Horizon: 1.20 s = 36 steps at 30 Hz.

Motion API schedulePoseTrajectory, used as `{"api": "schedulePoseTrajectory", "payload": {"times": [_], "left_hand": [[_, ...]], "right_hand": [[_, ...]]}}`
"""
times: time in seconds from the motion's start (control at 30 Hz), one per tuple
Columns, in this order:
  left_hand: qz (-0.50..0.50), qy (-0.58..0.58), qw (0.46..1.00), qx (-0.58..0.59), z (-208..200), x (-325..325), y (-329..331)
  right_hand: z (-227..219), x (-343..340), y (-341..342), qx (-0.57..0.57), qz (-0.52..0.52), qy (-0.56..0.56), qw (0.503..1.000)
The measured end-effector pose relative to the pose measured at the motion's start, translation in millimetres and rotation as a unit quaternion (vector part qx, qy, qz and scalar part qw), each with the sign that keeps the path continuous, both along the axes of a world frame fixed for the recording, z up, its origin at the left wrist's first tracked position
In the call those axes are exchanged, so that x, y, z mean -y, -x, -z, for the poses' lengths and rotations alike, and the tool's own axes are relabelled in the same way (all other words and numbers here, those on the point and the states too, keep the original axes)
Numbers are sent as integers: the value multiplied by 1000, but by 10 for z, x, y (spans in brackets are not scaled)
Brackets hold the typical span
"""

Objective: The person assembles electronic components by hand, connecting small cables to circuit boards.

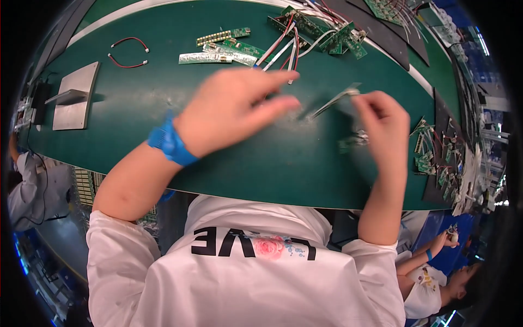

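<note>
My left hand, with a blue band round its wrist, hovers over the green table. Thumb and index finger stretch apart with nothing between them. Just beyond lie several narrow circuit boards, some in silvery wrap. My right hand pinches a whitish cable, whose free end points left toward the table. A small green circuit board appears beside that palm, smeared by motion; whether it hangs from the cable I cannot tell.
A pile of green boards with red, black and white wires lies at the far side. Two short red-black cables and a metal plate with an upright fin sit left. More wired boards lie right. Other people work on both sides.
</note>
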<state>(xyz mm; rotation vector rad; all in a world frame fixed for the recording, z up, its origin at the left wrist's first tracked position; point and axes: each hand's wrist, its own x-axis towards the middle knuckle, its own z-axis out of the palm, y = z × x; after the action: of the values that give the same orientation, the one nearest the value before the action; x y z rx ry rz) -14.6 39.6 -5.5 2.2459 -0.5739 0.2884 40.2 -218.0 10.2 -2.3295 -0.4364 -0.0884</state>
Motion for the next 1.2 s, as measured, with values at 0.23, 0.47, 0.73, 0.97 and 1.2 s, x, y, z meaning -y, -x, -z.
{"api": "schedulePoseTrajectory", "payload": {"times": [0.23, 0.47, 0.73, 0.97, 1.2], "left_hand": [[-120, -130, 984, 32, 42, -721, -205], [-82, 64, 995, 2, -192, -253, 42], [184, 205, 961, -35, -381, 239, 397], [241, 220, 942, -71, -394, 126, 382], [240, 72, 923, -291, -373, 185, 400]], "right_hand": [[85, 1769, -583, 91, 247, 221, 939], [-146, 767, 99, 293, 203, 123, 926], [-144, -303, 590, 101, -283, -21, 953], [-275, -206, 560, 245, -283, 84, 924], [-286, -215, 624, 202, -330, 193, 902]]}}
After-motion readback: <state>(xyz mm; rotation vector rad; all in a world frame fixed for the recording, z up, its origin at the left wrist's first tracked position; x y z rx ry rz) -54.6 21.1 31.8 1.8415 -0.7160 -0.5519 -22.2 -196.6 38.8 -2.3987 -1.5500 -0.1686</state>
